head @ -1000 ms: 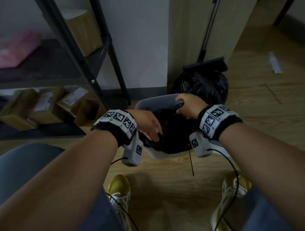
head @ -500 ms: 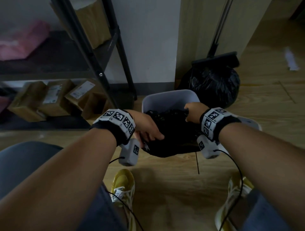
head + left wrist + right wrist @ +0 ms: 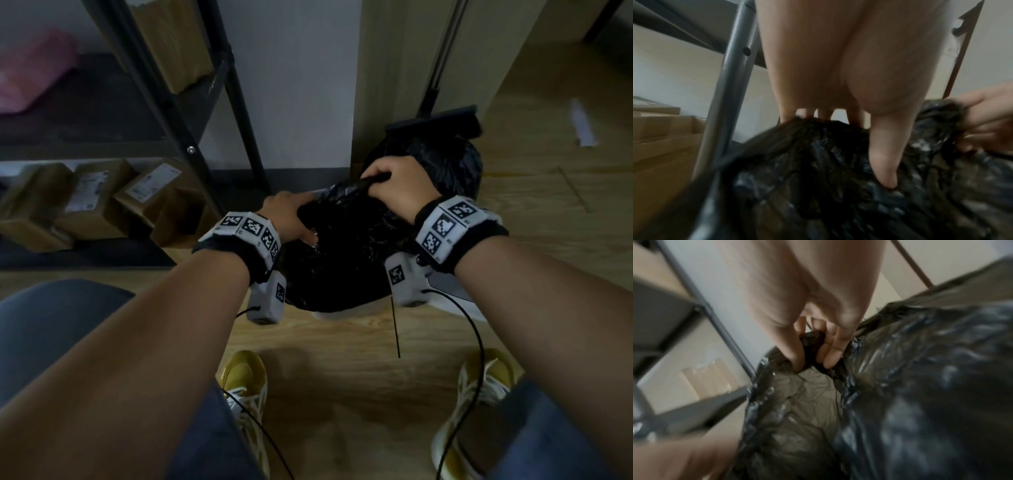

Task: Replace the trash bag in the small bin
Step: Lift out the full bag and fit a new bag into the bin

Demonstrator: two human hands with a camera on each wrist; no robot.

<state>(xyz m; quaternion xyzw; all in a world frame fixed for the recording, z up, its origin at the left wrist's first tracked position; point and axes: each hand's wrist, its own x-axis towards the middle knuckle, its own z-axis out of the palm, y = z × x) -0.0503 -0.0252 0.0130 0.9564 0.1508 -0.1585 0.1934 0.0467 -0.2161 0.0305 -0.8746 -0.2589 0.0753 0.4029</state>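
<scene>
A small grey bin (image 3: 346, 313) stands on the floor between my feet and the wall, almost covered by a crumpled black trash bag (image 3: 346, 250). My left hand (image 3: 291, 219) grips the bag's edge at the bin's left side, fingers over the plastic and thumb (image 3: 885, 162) pressed into it. At the bin's far side my right hand (image 3: 394, 188) pinches a bunched fold of the same bag (image 3: 813, 340) between thumb and fingers. In the right wrist view the bag's mouth (image 3: 797, 399) gapes open below that hand. The bin's rim is mostly hidden.
A full, tied black bag (image 3: 455, 168) and a broom (image 3: 435, 116) lean at the wall behind the bin. A black metal shelf (image 3: 164, 99) with cardboard boxes (image 3: 92, 198) stands left. My yellow shoes (image 3: 245, 383) are on the wood floor near the bin.
Both hands have lifted and spread the bag's edge: the right hand moved up to the bin's far side, the left to its left side. The bag now covers the bin's opening.
</scene>
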